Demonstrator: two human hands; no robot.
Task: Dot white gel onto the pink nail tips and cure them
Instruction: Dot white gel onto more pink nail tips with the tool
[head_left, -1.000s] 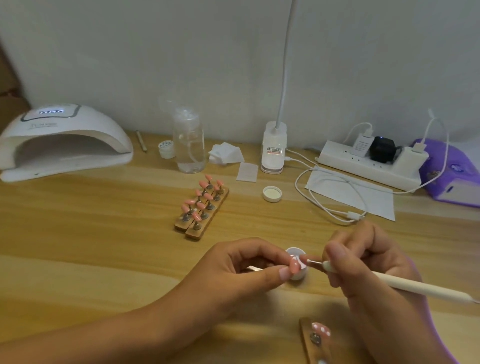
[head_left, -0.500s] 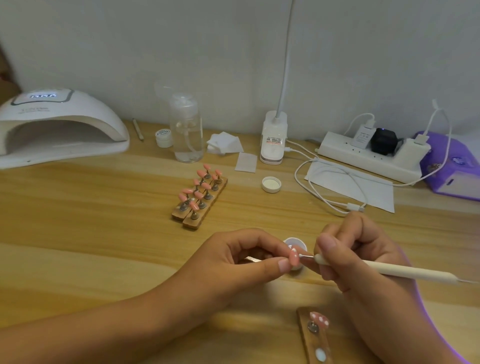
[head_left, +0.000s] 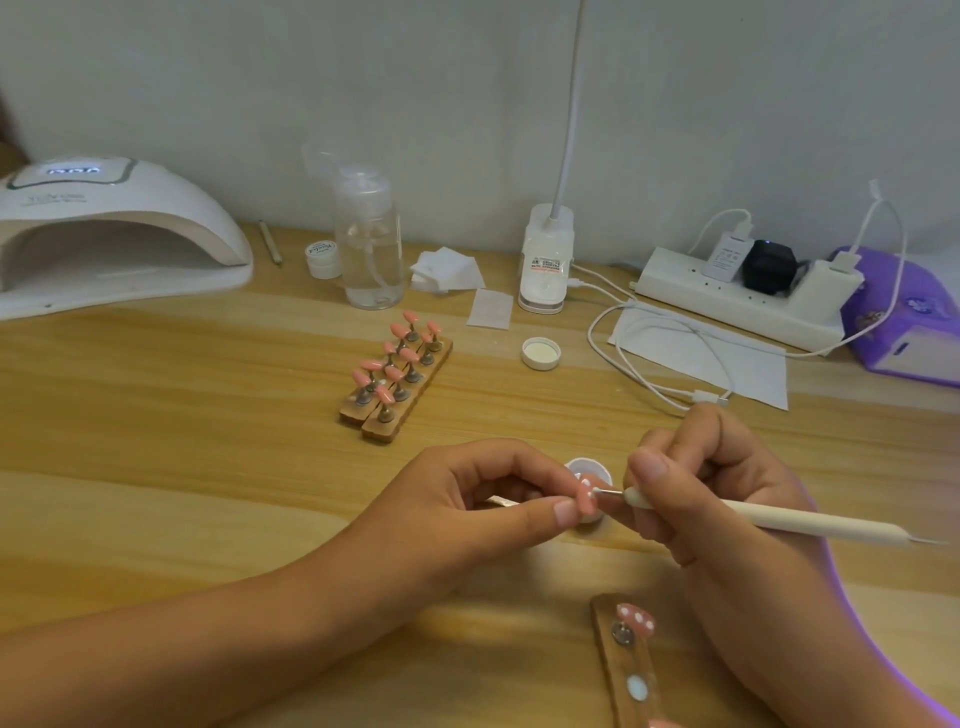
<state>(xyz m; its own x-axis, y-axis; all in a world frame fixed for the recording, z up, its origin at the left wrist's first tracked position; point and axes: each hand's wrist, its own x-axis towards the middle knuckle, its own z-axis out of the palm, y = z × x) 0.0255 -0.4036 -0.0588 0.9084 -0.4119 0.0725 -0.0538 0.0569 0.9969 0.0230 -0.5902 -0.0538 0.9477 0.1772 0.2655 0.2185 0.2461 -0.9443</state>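
Note:
My left hand (head_left: 467, 514) pinches a pink nail tip (head_left: 586, 496) on its small stand between thumb and forefinger. My right hand (head_left: 701, 499) grips a white dotting pen (head_left: 769, 522), and the pen's metal point touches the nail tip, which bears white dots. Just behind the tip sits a small open pot of white gel (head_left: 589, 470). Two wooden holders (head_left: 397, 379) with several plain pink tips stand farther back. A third wooden holder (head_left: 626, 660) near the front edge carries one dotted pink tip (head_left: 636, 617). The white curing lamp (head_left: 114, 234) stands at the far left.
Along the back wall: a clear pump bottle (head_left: 369, 244), a small white jar (head_left: 322, 258), wipes (head_left: 447, 270), a desk lamp base (head_left: 545, 260), a power strip (head_left: 737, 296) with cables, and a purple box (head_left: 909, 317). A loose lid (head_left: 540, 353) lies mid-table.
The pen tip has closed in from just right of the nail tip to touching it. The camera has tilted slightly, shifting the scene upward.

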